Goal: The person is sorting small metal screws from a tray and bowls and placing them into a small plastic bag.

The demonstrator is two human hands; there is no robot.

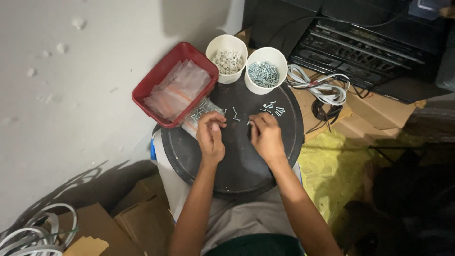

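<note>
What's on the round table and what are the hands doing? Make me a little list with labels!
table: round black top
left hand: fingers pinched beside a small bag
right hand: fingertips on loose screws
red tray: holds clear bags
left cup: whitish bits
right cup: silvery screws

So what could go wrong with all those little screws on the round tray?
The loose screws lie near the edge of the round black tray, so a bump from the right hand might roll them onto the floor. The red basket of plastic bags hangs over the tray's rim and could tip. The two white cups stand close together at the back; a stretching arm may knock them over.
</note>
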